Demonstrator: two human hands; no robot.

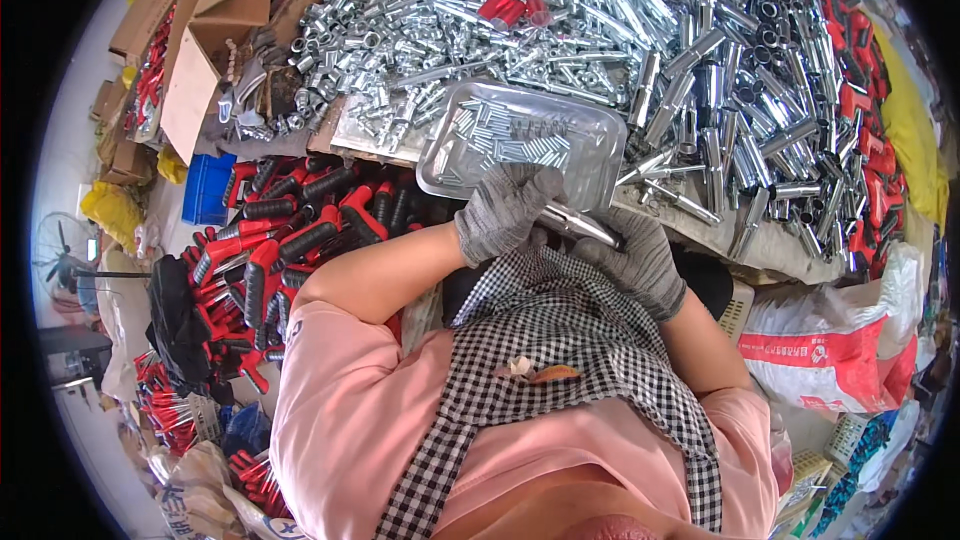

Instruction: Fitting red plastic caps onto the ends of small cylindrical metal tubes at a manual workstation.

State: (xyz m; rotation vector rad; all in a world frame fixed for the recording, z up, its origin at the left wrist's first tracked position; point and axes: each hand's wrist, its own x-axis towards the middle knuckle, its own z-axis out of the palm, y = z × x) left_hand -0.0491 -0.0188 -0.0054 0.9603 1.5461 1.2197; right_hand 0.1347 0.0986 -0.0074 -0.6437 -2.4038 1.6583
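Observation:
Both my hands wear grey knit gloves and meet at a shiny metal tube (580,224) in front of my apron. My left hand (507,208) is closed around the tube's upper left end. Close to its lower right end, my right hand (640,265) has its fingers curled around it, though some fingers are hidden beneath. Just beyond my hands sits a clear plastic tray (600,155) with small metal pins (510,130) and a few springs (540,127) in it.
Heaped metal fittings (400,50) and chrome tubes (720,90) cover the bench ahead. Red-and-black handles (290,230) are piled at my left, beside a blue bin (207,188). Opened cardboard boxes (222,25) stand at the far left. A white-and-red sack (830,340) is at my right.

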